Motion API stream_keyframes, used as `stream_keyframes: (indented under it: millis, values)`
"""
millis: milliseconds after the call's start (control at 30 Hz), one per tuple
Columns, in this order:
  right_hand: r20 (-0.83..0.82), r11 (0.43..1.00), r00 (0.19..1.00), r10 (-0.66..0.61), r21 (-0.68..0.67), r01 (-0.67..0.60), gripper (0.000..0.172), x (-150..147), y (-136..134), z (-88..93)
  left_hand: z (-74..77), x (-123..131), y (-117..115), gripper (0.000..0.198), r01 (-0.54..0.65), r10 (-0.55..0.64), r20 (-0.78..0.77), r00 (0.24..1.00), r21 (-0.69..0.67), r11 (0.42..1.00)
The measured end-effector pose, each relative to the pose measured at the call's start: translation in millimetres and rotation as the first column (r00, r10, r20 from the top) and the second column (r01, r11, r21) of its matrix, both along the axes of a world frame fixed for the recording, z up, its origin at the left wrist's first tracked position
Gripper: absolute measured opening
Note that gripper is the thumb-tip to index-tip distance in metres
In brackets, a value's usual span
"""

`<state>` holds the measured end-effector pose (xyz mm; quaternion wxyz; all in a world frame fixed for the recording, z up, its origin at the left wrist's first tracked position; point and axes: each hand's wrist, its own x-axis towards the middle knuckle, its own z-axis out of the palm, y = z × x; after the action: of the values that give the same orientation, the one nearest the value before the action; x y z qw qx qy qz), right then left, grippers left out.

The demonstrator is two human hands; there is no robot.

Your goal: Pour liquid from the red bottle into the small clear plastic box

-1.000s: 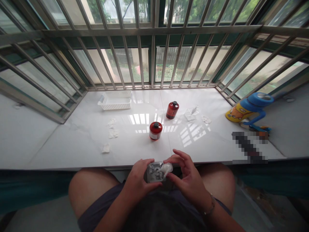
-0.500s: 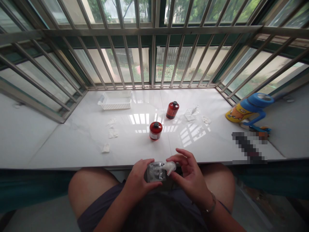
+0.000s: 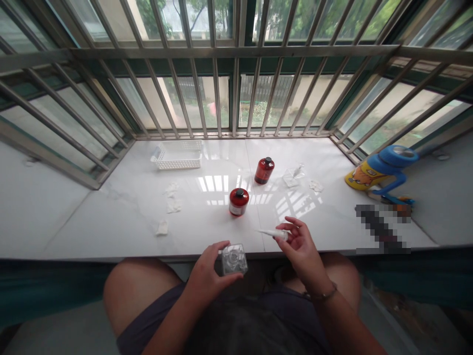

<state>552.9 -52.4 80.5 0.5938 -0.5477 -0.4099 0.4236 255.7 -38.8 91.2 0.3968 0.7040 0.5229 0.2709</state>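
In the head view, the left hand (image 3: pixel 207 278) has its fingers wrapped around a small clear square bottle (image 3: pixel 234 259), held just below the near edge of the worktop (image 3: pixel 121 217), while the right hand (image 3: pixel 301 246) pinches a thin white dropper (image 3: pixel 274 233) in its fingertips, apart from the bottle and to its right, over that same edge. The bottle looks hard, smooth and probably breakable, so gripping its flat sides seems safest; I cannot tell whether it holds anything. Beyond the bottle stand two capped red bottles, one nearer (image 3: pixel 238 201) and one farther (image 3: pixel 263 170), contents hidden, and far back left a white basket (image 3: pixel 177 157) looks empty.
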Motion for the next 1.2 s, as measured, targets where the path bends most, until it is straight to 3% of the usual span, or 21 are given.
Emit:
stream_keyframes:
  millis: [100, 200, 333, 433, 567, 667, 733, 833, 967, 1200]
  values:
    - [0.12, 0.997, 0.991, -0.064, -0.043, 0.069, 0.065, 21.7, 8.1, -17.4, -4.3, -5.7, 6.6, 0.069, -0.065, 0.065, 0.008, 0.998, -0.01, 0.998]
    - [0.354, 0.984, 0.926, -0.13, -0.072, 0.165, 0.064, 43.9, 15.2, -32.5, -9.5, -10.7, 18.2, 0.069, -0.149, 0.149, -0.001, 0.989, -0.014, 0.989]
    - [0.7, 0.966, 0.695, -0.163, -0.031, 0.257, 0.055, 69.2, 26.4, -49.5, -18.9, -16.3, 39.3, 0.071, -0.242, 0.242, 0.01, 0.97, 0.0, 0.97]
    - [0.809, 0.961, 0.558, -0.183, 0.028, 0.275, 0.048, 82.6, 35.4, -58.6, -28.1, -20.0, 54.8, 0.068, -0.29, 0.288, 0.079, 0.954, 0.018, 0.957]
    - [0.841, 0.961, 0.501, -0.204, 0.075, 0.265, 0.041, 87.0, 44.7, -58.6, -38.1, -23.5, 70.4, 0.067, -0.314, 0.306, 0.117, 0.945, 0.053, 0.948]
    - [0.867, 0.963, 0.435, -0.244, 0.162, 0.218, 0.038, 73.8, 50.9, -43.4, -42.0, -24.3, 77.4, 0.069, -0.298, 0.291, 0.101, 0.951, 0.063, 0.953]
    - [0.86, 0.965, 0.437, -0.263, 0.229, 0.131, 0.035, 56.8, 56.7, -26.1, -44.0, -24.3, 80.0, 0.07, -0.28, 0.274, 0.093, 0.957, 0.057, 0.958]
    - [0.804, 0.962, 0.551, -0.223, 0.274, -0.012, 0.034, 25.0, 70.1, 4.9, -46.6, -24.9, 80.6, 0.078, -0.262, 0.254, 0.095, 0.962, 0.08, 0.962]
    - [0.736, 0.95, 0.669, -0.104, 0.272, -0.152, 0.036, -13.6, 97.0, 37.1, -42.1, -25.4, 74.0, 0.1, -0.272, 0.272, 0.04, 0.961, 0.286, 0.919]
    - [0.69, 0.961, 0.723, 0.009, 0.193, -0.196, 0.047, -56.2, 138.7, 47.1, -11.3, -8.9, 44.4, 0.097, -0.229, 0.29, -0.024, 0.957, 0.552, 0.802]
